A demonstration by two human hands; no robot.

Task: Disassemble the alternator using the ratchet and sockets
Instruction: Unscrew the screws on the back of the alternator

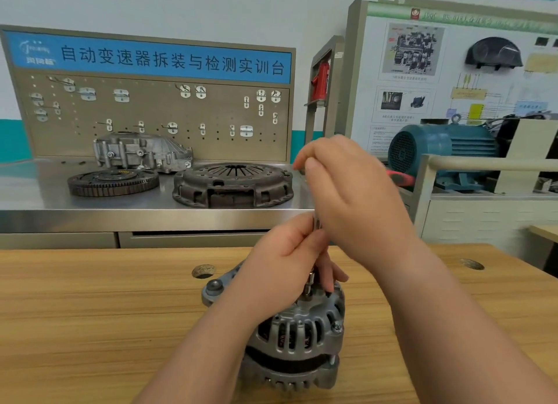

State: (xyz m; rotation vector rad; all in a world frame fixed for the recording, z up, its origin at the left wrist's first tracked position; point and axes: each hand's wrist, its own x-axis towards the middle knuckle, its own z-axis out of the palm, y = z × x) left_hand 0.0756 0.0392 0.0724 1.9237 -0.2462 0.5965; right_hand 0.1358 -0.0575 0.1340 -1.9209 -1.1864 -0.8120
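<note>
A grey alternator (pixel 297 340) stands on the wooden table (pixel 90 313) at centre front. A thin metal extension bar with a socket (pixel 309 283) stands upright on the alternator's top. My left hand (pixel 280 268) grips the bar's lower part, fingers curled round it just above the socket. My right hand (pixel 347 192) is above it, blurred, curled round the top of the tool; a red-handled part (pixel 401 178) shows behind that hand. The bar's middle is hidden by my hands.
Behind the table stands a steel bench (pixel 45 201) with a clutch pressure plate (pixel 232 185), a flywheel ring (pixel 113 181) and a gearbox housing (pixel 142 153) before a pegboard. A teal electric motor (pixel 440 156) is at right. Round holes (pixel 203 271) pierce the table.
</note>
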